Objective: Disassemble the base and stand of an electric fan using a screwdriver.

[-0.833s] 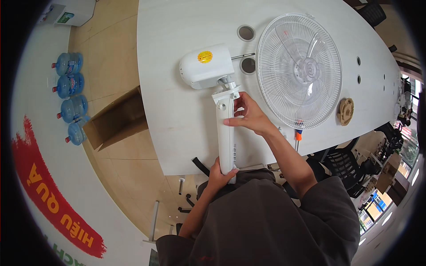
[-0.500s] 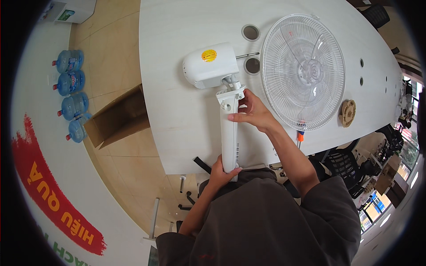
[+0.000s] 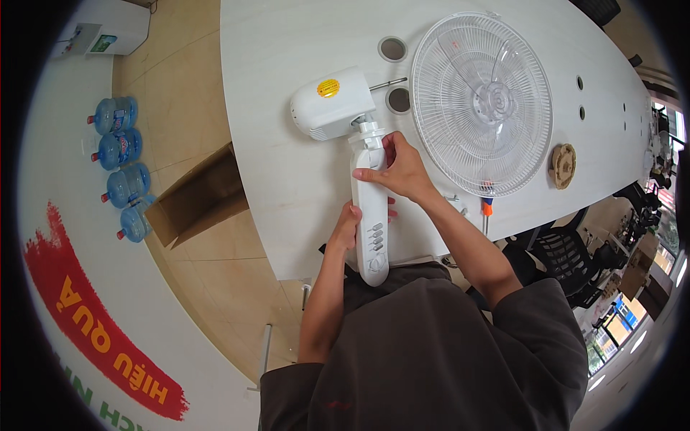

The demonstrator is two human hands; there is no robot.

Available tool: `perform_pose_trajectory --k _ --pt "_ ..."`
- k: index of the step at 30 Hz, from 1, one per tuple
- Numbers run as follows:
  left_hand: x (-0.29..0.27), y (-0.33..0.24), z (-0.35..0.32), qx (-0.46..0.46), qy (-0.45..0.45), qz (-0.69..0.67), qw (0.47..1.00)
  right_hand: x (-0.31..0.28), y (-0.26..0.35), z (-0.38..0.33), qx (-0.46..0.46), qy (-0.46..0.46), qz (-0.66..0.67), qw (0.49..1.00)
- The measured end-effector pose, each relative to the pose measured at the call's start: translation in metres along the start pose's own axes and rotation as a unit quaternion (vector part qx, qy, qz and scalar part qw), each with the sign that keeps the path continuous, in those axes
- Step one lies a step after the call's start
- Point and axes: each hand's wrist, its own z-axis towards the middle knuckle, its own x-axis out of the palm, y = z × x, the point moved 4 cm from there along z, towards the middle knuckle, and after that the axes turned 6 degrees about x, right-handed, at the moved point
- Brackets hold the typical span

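Observation:
A white fan body lies across the near part of the table, its motor housing (image 3: 332, 106) turned left with a round yellow sticker and a metal shaft pointing right. From its neck the control column (image 3: 372, 215) runs toward me, its row of grey buttons and a knob facing up. My left hand (image 3: 348, 226) is wrapped round the column's middle, with fingertips showing past its far side. My right hand (image 3: 399, 169) grips the column's upper end just below the neck, thumb across the front. To the right lies the round fan cage (image 3: 481, 104) with clear blades inside.
An orange-handled screwdriver (image 3: 487, 207) and small metal screws (image 3: 453, 198) lie near the cage. A brown moulded ring (image 3: 563, 166) sits farther right. An open cardboard box (image 3: 198, 197) and several blue water bottles (image 3: 128, 184) stand on the floor at left; black chairs (image 3: 568, 266) are at right.
The fan body has been rolled so its buttons and knob face up. My left hand has slid up from the column's lower end to its middle; my right hand stays near the neck.

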Motion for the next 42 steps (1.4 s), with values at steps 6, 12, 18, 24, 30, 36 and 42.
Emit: perform_pose_trajectory --k 6,12,18,24,30,36,42 --pt "-0.021 0.023 -0.002 -0.054 0.000 0.004 0.999 0.004 0.001 -0.005 -0.027 -0.084 -0.068 0.994" --pt "-0.019 0.020 0.001 -0.034 -0.016 0.016 0.999 -0.001 0.001 -0.001 0.011 -0.057 -0.047 0.997" --pt "-0.023 0.026 0.002 -0.026 -0.006 0.006 1.000 -0.002 0.004 -0.003 0.000 -0.072 -0.051 0.996" --pt "-0.016 0.024 -0.001 -0.040 -0.033 -0.041 0.998 -0.001 0.004 -0.006 -0.017 -0.093 -0.064 0.993" --pt "-0.031 0.022 0.008 -0.070 0.012 -0.034 0.997 -0.003 0.006 -0.006 -0.030 -0.101 -0.078 0.991" --pt "-0.021 -0.047 0.067 -0.040 -0.023 -0.133 0.990 -0.003 0.015 -0.008 -0.035 -0.094 -0.097 0.990" --pt "-0.014 -0.046 0.077 -0.066 -0.029 -0.097 0.993 -0.008 0.012 -0.001 -0.005 -0.068 -0.077 0.995"
